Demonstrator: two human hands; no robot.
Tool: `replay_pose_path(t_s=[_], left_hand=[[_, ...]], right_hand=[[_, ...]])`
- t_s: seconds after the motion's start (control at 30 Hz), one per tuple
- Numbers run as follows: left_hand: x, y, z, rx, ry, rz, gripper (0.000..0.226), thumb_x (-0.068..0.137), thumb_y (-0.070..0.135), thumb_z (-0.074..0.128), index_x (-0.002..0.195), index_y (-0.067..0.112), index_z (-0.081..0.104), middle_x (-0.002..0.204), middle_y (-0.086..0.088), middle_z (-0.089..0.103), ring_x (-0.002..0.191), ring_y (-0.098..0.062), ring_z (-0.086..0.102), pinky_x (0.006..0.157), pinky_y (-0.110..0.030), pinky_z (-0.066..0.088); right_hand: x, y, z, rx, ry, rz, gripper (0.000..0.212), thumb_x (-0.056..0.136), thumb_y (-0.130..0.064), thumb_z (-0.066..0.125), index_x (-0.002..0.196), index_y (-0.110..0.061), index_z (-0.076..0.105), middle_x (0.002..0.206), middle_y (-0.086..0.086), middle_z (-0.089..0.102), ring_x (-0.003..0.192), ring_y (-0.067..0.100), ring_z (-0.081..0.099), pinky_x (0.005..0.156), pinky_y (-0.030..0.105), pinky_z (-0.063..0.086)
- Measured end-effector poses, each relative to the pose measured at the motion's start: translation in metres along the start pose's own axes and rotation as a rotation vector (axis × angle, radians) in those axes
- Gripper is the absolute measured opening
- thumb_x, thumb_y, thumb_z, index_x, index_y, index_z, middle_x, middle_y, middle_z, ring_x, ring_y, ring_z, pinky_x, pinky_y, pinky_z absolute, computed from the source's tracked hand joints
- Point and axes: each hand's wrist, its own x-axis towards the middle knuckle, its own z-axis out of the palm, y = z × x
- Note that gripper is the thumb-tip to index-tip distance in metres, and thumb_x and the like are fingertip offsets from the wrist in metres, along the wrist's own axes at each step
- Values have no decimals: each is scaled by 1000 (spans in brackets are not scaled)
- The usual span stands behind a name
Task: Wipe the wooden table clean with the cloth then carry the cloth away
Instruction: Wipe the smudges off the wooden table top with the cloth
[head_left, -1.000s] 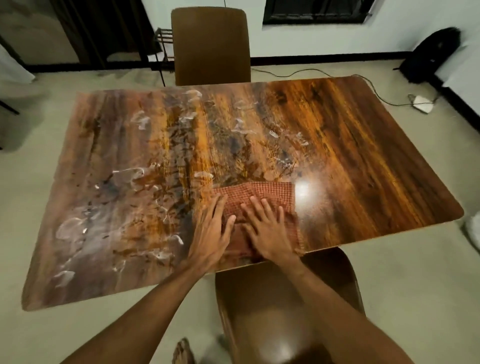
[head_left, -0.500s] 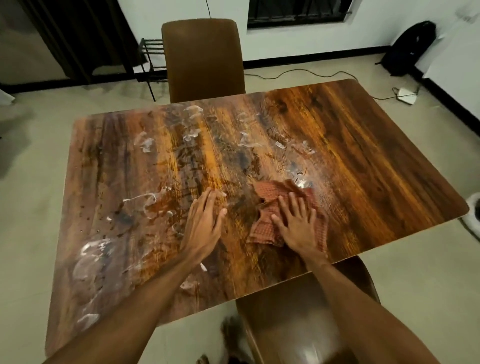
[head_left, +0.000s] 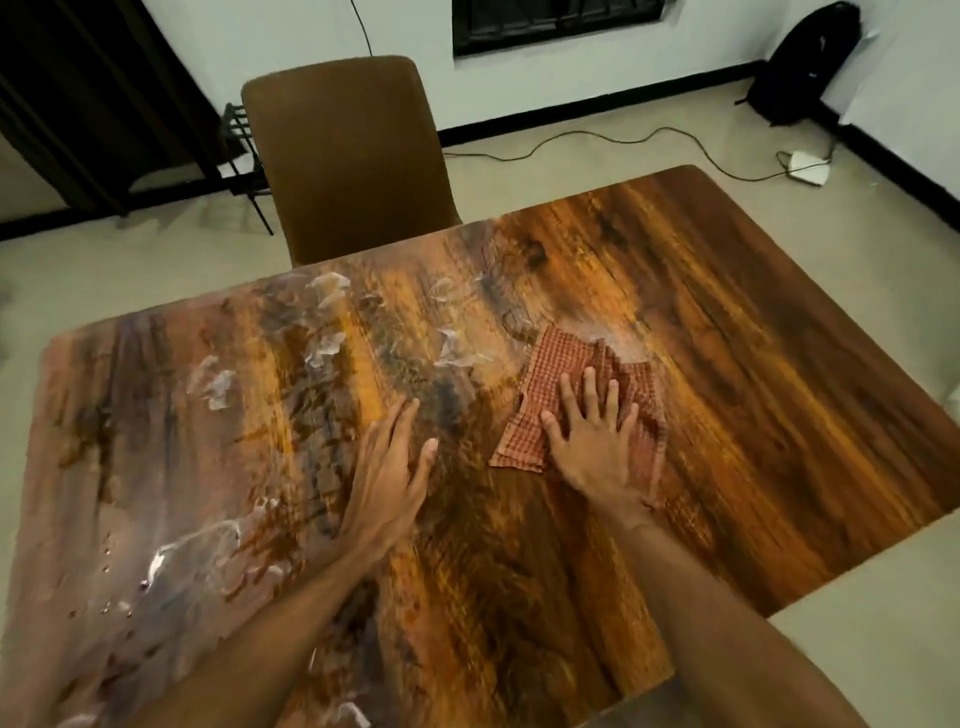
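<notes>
Just left of cloth (head_left: 561, 364), smears (head_left: 457, 356); beyond, chair (head_left: 348, 156).

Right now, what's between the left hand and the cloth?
Just bare wooden table between the left hand and the cloth, in the head view.

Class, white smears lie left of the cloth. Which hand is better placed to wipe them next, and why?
Right, probably. The right hand lies flat on the cloth, fingers spread; the left hand rests bare on the table, holding nothing.
</notes>
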Motion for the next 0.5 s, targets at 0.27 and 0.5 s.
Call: replay_pose_path(t_s=[0.27,0.5], left_hand=[[63,6,5,28,-50,15,61,104,52,33,159,27,20,167,6,18,153,-14,17,125,-37,16],[122,-33,-7,22,-27,-14,62,103,53,32,159,26,22,167,3,18,154,-17,16,125,-40,15]], right_hand=[[33,-36,7,-33,-30,-354,76,100,-80,14,165,-44,1,174,-9,-10,162,22,-7,127,60,-8],[86,-93,0,-30,-12,-174,69,104,-66,11,166,-39,0,175,1,-9,159,41,-10,123,71,-4]])
